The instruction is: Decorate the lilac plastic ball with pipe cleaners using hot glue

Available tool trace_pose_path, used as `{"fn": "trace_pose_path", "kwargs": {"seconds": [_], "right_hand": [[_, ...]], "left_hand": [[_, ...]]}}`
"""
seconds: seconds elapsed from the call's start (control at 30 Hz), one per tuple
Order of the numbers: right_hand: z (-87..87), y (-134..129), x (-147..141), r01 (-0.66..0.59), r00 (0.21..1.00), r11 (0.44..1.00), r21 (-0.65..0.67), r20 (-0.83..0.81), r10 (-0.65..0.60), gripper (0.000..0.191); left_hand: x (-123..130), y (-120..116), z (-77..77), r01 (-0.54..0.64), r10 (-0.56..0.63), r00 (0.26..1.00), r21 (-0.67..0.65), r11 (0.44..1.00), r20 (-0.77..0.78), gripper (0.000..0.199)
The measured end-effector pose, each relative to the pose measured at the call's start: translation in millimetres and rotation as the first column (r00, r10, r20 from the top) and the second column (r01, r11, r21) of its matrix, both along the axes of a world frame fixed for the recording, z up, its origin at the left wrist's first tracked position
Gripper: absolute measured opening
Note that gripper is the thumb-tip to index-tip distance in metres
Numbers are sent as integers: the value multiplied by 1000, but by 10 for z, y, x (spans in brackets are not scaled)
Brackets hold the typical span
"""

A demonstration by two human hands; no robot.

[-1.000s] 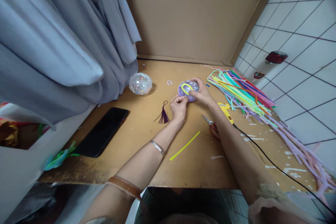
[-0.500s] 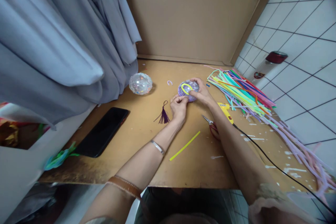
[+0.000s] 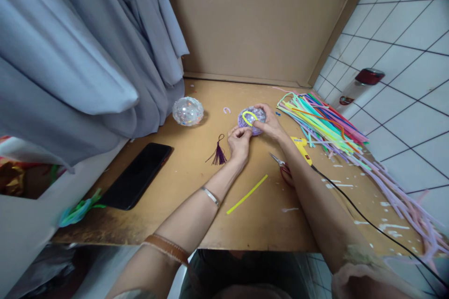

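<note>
A round purple piece with a clear dome (image 3: 241,124) rests on the table, a curved yellow strip (image 3: 246,116) lying on it. My right hand (image 3: 269,124) grips its right side, thumb on the dome by the yellow curve. With fingers pinched together, my left hand (image 3: 239,144) touches the lower left edge of the same piece; whatever is between those fingertips is too small to tell. Left of that hand lies a dark purple tassel (image 3: 219,155). A small pale curved piece (image 3: 227,110) sits just beyond. Nearer me is a straight yellow strip (image 3: 247,195).
Red-handled scissors (image 3: 286,174) and a yellow glue gun (image 3: 302,150) with a black cord lie by my right forearm. Colourful fuzzy sticks (image 3: 326,124) are piled at the right. A clear ball (image 3: 188,111) and a black phone (image 3: 138,177) are on the left, beside a grey curtain (image 3: 105,56).
</note>
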State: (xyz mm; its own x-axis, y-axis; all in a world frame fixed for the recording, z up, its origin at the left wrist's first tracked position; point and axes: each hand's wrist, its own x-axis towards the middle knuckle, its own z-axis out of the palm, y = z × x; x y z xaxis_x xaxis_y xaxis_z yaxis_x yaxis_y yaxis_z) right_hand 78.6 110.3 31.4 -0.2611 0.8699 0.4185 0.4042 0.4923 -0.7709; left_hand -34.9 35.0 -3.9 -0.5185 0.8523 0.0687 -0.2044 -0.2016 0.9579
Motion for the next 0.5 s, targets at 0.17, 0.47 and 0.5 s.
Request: {"fn": "trace_pose_path", "kwargs": {"seconds": [0.17, 0.47, 0.5], "right_hand": [[-12, 11, 11, -4, 1000, 1000, 15, 4, 4, 59], [0, 20, 33, -15, 999, 1000, 0, 38, 15, 69], [1, 20, 34, -17, 999, 1000, -2, 37, 17, 69]], "left_hand": [[0, -12, 11, -3, 3, 1000, 0, 1000, -11, 13], [-5, -14, 15, -6, 6, 1000, -21, 1000, -27, 14], [-5, -13, 14, -7, 7, 999, -20, 1000, -31, 14]]}}
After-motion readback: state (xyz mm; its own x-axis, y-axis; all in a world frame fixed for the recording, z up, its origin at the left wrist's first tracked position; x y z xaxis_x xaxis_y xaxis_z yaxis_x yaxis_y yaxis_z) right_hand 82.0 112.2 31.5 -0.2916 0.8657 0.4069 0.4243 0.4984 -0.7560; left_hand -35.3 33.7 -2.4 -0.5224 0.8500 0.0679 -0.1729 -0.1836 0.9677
